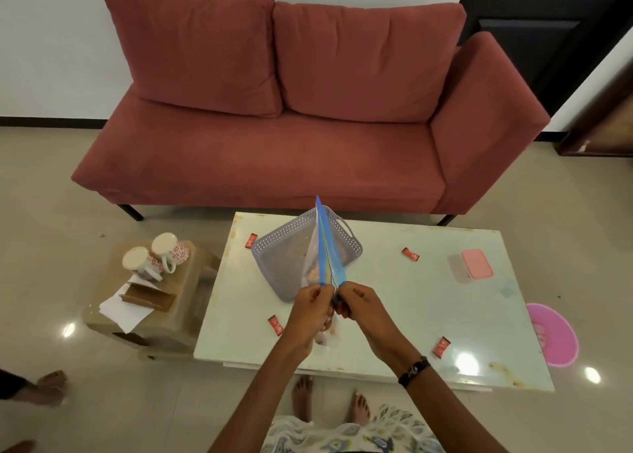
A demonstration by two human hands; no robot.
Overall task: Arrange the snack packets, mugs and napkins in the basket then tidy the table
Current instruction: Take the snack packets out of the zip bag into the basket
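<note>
Early stage: both hands, left hand and right hand, pinch a blue snack bag above the basket. Small red packets scattered on table; mugs and napkins far left, not packed.

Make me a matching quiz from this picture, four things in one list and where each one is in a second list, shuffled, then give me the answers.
Things:
1. two mugs
2. grey basket
3. blue snack bag
4. pink plastic bowl

Places:
A. on the floor to the right of the table
B. on the white table, in front of the sofa
C. on the low cardboard box left of the table
D. pinched by the left hand and right hand

Pairs: 1-C, 2-B, 3-D, 4-A
</note>
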